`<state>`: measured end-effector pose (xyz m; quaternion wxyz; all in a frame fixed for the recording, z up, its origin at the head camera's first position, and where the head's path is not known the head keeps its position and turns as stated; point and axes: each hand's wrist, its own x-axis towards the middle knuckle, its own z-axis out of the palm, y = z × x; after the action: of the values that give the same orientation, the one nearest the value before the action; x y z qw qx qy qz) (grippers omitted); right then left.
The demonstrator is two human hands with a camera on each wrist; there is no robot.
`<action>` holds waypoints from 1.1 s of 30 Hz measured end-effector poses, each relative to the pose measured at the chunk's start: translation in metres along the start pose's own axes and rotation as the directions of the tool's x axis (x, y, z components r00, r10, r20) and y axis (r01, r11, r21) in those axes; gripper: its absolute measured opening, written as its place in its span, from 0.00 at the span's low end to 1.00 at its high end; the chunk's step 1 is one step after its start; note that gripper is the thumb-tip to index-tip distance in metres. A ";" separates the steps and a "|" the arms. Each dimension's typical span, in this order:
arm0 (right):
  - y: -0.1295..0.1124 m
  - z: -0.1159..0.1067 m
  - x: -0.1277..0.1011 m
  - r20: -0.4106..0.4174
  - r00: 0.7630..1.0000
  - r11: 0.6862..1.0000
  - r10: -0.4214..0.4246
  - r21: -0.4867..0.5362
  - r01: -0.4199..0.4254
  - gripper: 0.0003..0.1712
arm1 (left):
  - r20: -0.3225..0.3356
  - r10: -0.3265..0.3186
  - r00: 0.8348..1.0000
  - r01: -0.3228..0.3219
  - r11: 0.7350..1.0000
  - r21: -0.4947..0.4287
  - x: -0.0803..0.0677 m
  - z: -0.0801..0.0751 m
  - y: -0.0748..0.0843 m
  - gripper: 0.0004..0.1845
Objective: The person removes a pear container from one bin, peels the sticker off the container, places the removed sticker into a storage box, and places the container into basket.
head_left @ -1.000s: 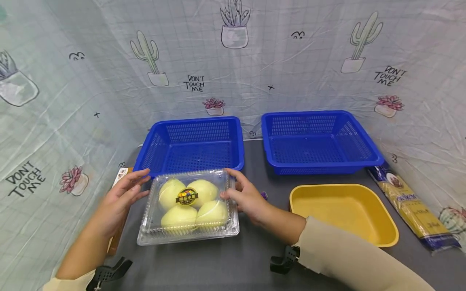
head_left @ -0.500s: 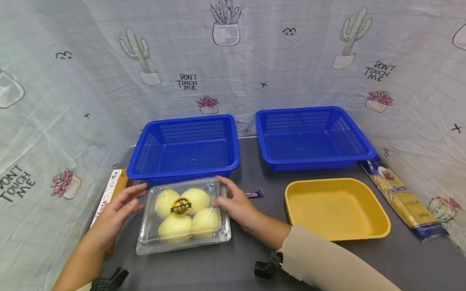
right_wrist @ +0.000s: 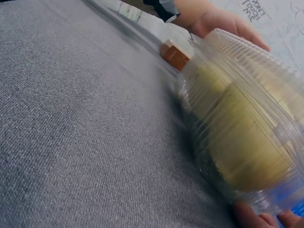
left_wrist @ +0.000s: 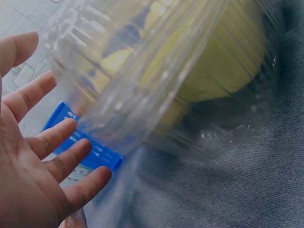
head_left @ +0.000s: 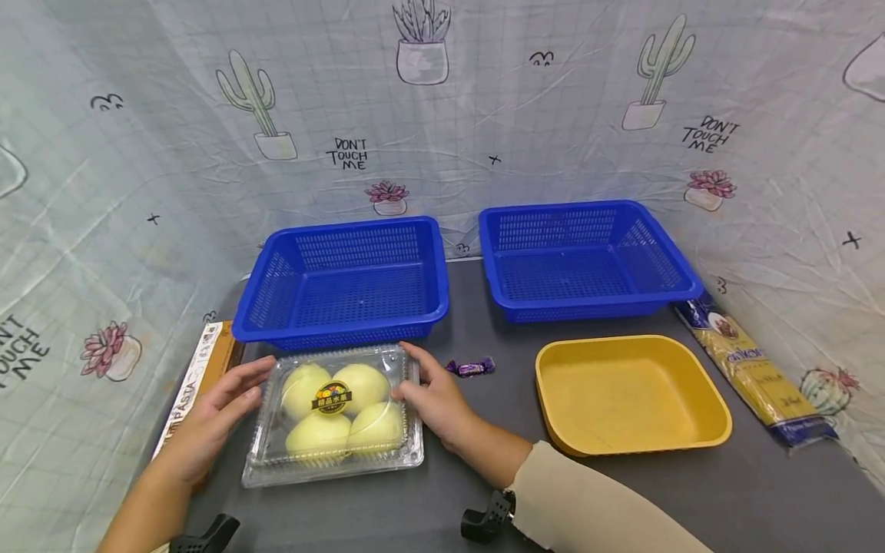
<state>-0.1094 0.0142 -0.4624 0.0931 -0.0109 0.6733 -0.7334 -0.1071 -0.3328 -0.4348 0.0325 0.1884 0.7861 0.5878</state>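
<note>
A clear plastic clamshell container [head_left: 335,416] of pale yellow-green round fruit [head_left: 318,436] sits on the grey cloth, before the left blue basket. A black label with coloured fruit sticks to its lid. My right hand [head_left: 435,399] grips the container's right side, thumb on the lid edge and fingers behind. In the right wrist view only its fingertips [right_wrist: 249,216] show, low beside the plastic. On the other side, my left hand [head_left: 217,415] is held by the container's left edge. Its fingers are spread and fairly straight in the left wrist view, close to the plastic; contact cannot be told.
Two blue baskets [head_left: 346,326] [head_left: 594,301] stand along the back. A yellow tub [head_left: 632,449] is at right, with a pasta bag [head_left: 757,372] beyond it. A purple-wrapped candy [head_left: 472,367] lies right of the container. A pasta box [head_left: 197,376] lies beyond my left hand.
The container and both hands have come down and nearer, away from the left basket. The purple candy, earlier mostly hidden by my right hand, shows fully. The head view has shifted slightly right.
</note>
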 end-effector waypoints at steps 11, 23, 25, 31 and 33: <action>-0.002 -0.018 0.005 0.234 0.966 0.990 0.106 0.070 -0.126 0.49 | -0.022 -0.059 0.998 0.062 0.989 0.133 0.000 0.008 0.002 0.28; -0.011 -0.029 0.011 0.318 0.937 0.989 0.144 -0.006 -0.150 0.49 | -0.040 -0.066 0.997 0.071 0.987 0.141 0.005 0.015 -0.007 0.31; -0.012 -0.029 0.012 0.324 0.934 0.988 0.151 -0.015 -0.154 0.50 | -0.048 -0.079 0.996 0.085 0.987 0.140 0.005 0.016 -0.007 0.32; -0.018 -0.030 0.015 0.317 0.934 0.986 0.164 -0.045 -0.158 0.51 | -0.053 -0.116 0.992 0.121 0.988 0.094 0.009 0.017 -0.009 0.33; -0.020 -0.029 0.015 0.320 0.932 0.985 0.172 -0.045 -0.167 0.51 | -0.053 -0.131 0.990 0.135 0.988 0.078 0.009 0.016 -0.010 0.33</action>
<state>-0.1307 0.0422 -0.4470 0.2649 -0.0733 0.6534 -0.7053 -0.1140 -0.3170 -0.4473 0.0451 0.1225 0.8209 0.5560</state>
